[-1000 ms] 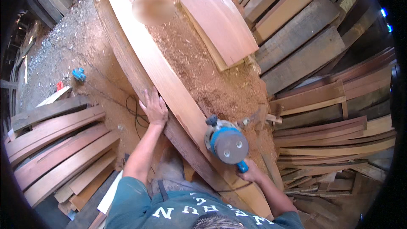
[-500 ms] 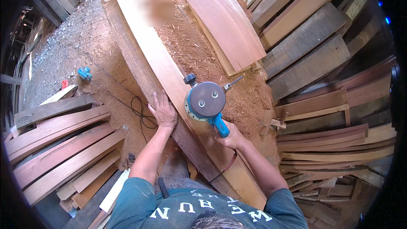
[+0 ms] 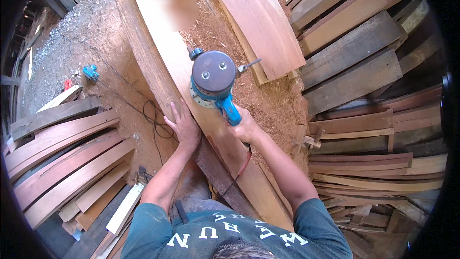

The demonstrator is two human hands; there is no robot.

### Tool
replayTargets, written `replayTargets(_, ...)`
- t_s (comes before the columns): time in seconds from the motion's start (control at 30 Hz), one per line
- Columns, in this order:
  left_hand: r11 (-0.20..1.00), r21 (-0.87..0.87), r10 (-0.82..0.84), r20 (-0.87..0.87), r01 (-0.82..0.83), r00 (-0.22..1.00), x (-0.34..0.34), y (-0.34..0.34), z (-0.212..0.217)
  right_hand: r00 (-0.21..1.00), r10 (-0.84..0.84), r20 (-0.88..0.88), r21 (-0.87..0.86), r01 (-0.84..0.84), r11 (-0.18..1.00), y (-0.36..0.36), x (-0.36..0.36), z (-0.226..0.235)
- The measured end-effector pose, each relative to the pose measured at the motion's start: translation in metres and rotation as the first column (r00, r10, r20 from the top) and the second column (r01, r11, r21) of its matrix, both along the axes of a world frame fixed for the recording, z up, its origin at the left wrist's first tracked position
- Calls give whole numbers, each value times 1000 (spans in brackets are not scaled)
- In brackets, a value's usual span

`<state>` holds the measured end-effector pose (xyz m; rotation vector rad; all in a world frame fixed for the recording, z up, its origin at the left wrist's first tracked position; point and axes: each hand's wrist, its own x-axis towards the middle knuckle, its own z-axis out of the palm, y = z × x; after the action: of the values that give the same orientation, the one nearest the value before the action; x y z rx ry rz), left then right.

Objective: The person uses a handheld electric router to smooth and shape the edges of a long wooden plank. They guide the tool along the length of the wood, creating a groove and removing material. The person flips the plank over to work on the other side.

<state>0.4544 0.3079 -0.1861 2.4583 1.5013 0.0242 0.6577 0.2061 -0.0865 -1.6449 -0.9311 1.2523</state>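
Note:
A long pale board (image 3: 165,50) lies beside a rough dark beam (image 3: 143,62), both running away from me. My right hand (image 3: 244,123) grips the blue handle of a router (image 3: 214,74) with a round dark top. The router stands over the pale board, with a black knob on its left and a metal rod on its right; its bit is hidden underneath. My left hand (image 3: 184,127) rests on the dark beam, its fingers spread and holding nothing. A cord (image 3: 244,167) trails from near my right hand across the board and beam.
Wide reddish planks (image 3: 261,26) lie on sawdust to the right. Stacked boards line the right side (image 3: 354,52) and the lower left (image 3: 72,148). Another blue power tool (image 3: 90,72) sits on the ground at left, near a looped black cord (image 3: 153,115).
My right hand has moved the router farther away along the pale board and slightly left. My left hand stays on the dark beam.

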Motion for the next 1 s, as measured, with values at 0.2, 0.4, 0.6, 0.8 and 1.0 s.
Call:
replayTargets(0.2,1000,29,9,59,-10,998,1,0,3,1000,-24,-6,79,24,997,53,8,-17)
replayTargets(0.4,999,31,27,47,-29,999,4,-2,7,997,-69,39,240,57,969,158,17,-21)
replayTargets(0.6,999,29,36,28,-36,999,6,-2,-1,997,-5,83,119,-5,993,206,32,-3)
replayTargets(0.8,998,58,25,28,-27,999,-1,1,-8,998,21,52,146,-28,989,37,7,0)
replayTargets(1.0,987,140,62,112,-77,992,1,0,-11,964,190,186,-267,-136,954,-233,-28,69)
